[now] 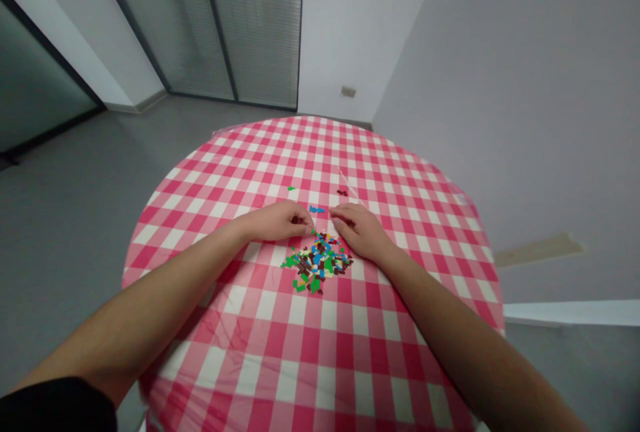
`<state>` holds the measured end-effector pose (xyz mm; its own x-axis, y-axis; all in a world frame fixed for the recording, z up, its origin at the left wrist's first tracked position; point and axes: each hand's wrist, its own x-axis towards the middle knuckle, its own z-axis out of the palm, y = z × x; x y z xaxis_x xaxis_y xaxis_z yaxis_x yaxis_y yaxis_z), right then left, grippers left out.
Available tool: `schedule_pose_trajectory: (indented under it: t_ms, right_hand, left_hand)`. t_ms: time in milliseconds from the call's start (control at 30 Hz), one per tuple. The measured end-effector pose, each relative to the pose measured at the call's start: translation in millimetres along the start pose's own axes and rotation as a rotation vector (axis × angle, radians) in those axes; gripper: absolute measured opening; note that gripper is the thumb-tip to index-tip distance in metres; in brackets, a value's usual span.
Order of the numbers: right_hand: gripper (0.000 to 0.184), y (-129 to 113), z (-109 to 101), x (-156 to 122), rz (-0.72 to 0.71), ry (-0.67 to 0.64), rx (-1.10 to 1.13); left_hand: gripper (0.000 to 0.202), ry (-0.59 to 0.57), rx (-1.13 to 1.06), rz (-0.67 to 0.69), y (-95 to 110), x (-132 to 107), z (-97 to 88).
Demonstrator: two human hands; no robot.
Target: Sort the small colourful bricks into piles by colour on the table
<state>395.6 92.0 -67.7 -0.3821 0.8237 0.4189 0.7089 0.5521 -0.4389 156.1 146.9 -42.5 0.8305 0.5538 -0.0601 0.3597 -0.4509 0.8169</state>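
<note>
from where i stand, a frosted glass panel (35, 85) fills the far left, with grey floor (60, 219) below it and a black sleeve (57, 405) in the near corner. next comes a glass partition (200, 32) with blinds behind it. the round surface (190, 209) starts here, under a pink-and-white checked cloth (260, 145).

the left hand (283, 221) rests on the cloth, fingers curled toward the thumb. a speck of green shows right by its fingertips, but i cannot tell if it is gripped. just beyond that hand lies a little group of green bricks (291, 189). a short line of blue bricks (317, 210) lies between the two hands. nearer the person is the loose pile of small toy building bricks (323, 259), heaped mid-surface in green, blue, dark brown, white and a bit of yellow.

a few dark brown bricks (342, 193) sit just beyond the right hand (364, 229), whose fingers bend over its thumb; i cannot tell if they pinch anything. the two hands are apart. behind, a socket plate (349, 92) is set low on the white wall, and a beige strip (540, 250) shows at far right.
</note>
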Motion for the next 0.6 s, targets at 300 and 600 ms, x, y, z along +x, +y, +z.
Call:
schedule_pose_trajectory:
  t_ms: [300,600]
  right_hand:
    - [0.013,-28,-2,-3,-0.145,0.225,0.064]
    - [0.01,-26,0,-3,-0.198,0.27,0.042]
  left_hand:
    - [0.018,0.182,-0.277,0.01,2,11,9.7]
    - [0.018,0.127,-0.346,-0.01,1,12,13.2]
